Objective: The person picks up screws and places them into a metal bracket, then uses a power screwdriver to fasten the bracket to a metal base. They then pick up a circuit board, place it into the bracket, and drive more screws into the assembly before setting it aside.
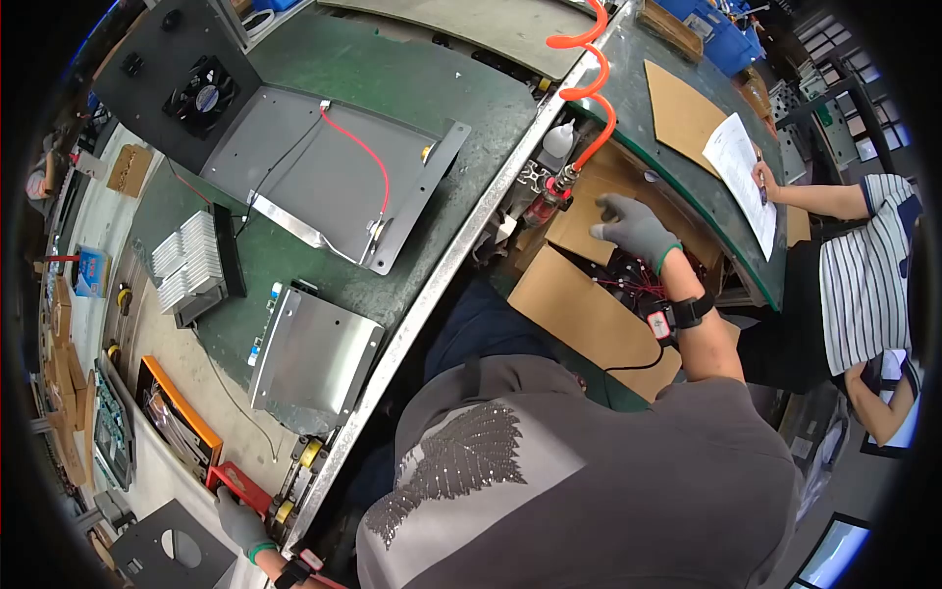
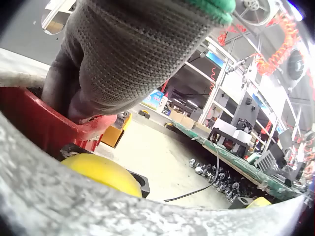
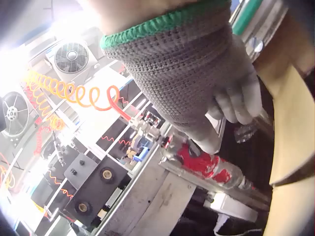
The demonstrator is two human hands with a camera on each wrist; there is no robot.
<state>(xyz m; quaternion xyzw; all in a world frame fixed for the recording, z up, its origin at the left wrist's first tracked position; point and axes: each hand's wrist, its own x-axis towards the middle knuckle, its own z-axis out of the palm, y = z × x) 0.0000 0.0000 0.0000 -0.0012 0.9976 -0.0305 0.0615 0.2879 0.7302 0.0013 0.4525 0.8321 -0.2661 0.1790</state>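
My left hand (image 1: 243,522), in a grey knit glove with a green cuff, reaches into a small red bin (image 1: 241,488) at the lower left of the head view. In the left wrist view its fingers (image 2: 61,81) dip behind the rim of the bin (image 2: 81,129), fingertips hidden; I cannot tell whether they hold anything. My right hand (image 1: 636,233), gloved alike, is over an open cardboard box (image 1: 589,314) with loosely bent fingers and nothing in them. Below it lie black parts with red wires (image 1: 633,280). A red air screwdriver (image 1: 546,206) hangs beside the box, overlapped by the right fingers (image 3: 236,105) in the right wrist view.
On the green bench sit a grey metal case (image 1: 304,162) with a fan (image 1: 206,93), a finned power unit (image 1: 191,260) and a bent metal plate (image 1: 319,353). An orange coiled hose (image 1: 594,93) feeds the screwdriver. Another person (image 1: 863,265) writes on paper (image 1: 743,177) at right.
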